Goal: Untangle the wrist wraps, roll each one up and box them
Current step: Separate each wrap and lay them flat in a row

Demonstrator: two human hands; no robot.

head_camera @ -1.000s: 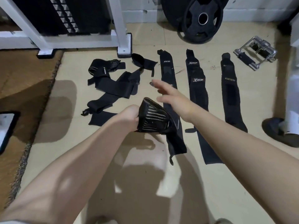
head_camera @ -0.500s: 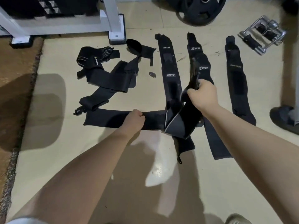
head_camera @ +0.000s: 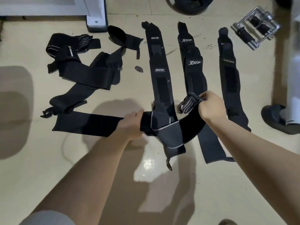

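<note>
Floor (head_camera: 243, 184): three flat wraps (head_camera: 159, 70), one held.

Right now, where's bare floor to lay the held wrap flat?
Free: the floor left of the left hand, below the tangled pile; also the near floor between the forearms. Crowded: the three straightened wraps ahead of the right hand.

The held wrap (head_camera: 90, 123) is black, its far end (head_camera: 188, 104) striped grey and black, with a pale grey edge line on the dark grey panel (head_camera: 167, 135). Three flat wraps are black: one (head_camera: 158, 62) bears grey lettering on small patches, the next (head_camera: 192, 65) white "XTEP" logos, the third (head_camera: 228, 70) faint yellowish lettering. The tangled pile (head_camera: 84, 70) is black with some grey stripes. The floor (head_camera: 40, 159) is cream. The frame foot (head_camera: 96, 21) is white.
</note>
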